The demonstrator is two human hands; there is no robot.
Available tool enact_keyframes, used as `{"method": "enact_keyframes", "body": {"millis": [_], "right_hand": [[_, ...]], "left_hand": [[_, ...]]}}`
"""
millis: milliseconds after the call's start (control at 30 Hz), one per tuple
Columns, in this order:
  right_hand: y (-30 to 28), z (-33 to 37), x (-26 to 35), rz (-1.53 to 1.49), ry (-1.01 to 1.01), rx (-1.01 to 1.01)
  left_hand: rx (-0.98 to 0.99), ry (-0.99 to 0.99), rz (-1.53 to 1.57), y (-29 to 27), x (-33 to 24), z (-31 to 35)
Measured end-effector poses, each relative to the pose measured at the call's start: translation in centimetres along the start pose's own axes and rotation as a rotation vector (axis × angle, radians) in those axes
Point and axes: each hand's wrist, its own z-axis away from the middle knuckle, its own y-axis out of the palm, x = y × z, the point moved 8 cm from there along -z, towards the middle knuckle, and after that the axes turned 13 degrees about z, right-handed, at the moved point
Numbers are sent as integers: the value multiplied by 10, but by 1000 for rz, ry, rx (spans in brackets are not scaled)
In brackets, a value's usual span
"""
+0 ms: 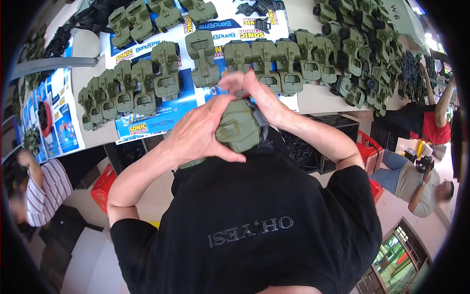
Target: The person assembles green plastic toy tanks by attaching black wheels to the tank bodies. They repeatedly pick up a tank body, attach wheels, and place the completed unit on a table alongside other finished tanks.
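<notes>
My left hand (pixel 200 125) is closed around an olive-green plastic toy vehicle body (pixel 238 127), held near my chest at the table's front edge. Its thumb lies along the near side, the fingers along the far side. My right hand (pixel 252 88) is at the far right of this body, its fingers bent and partly blurred; whether they grip it cannot be made out. A dark grey part (pixel 263 120) shows beside the body, below my right wrist. Just beyond my hands, one more green vehicle body (pixel 203 59) lies on the table among rows of like ones.
Green bodies (pixel 142 81) line the table (pixel 303 100) over printed blue-and-white sheets (pixel 183 105). Toy vehicles with black wheels (pixel 364 59) are heaped at right. Small black parts (pixel 259 10) lie at the back. Black crates (pixel 338 130) and red stools (pixel 104 186) stand below; other people are at both sides.
</notes>
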Motion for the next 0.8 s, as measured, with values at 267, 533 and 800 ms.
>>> {"method": "enact_keyframes", "body": {"millis": [267, 533, 800], "right_hand": [[22, 39, -4, -106, -89, 40], [29, 46, 0, -91, -162, -47], [12, 25, -9, -63, -189, -9]], "left_hand": [[123, 168, -172, 23, -3, 14], [156, 76, -230, 30, 8, 23], [95, -1, -195, 17, -3, 1]]}}
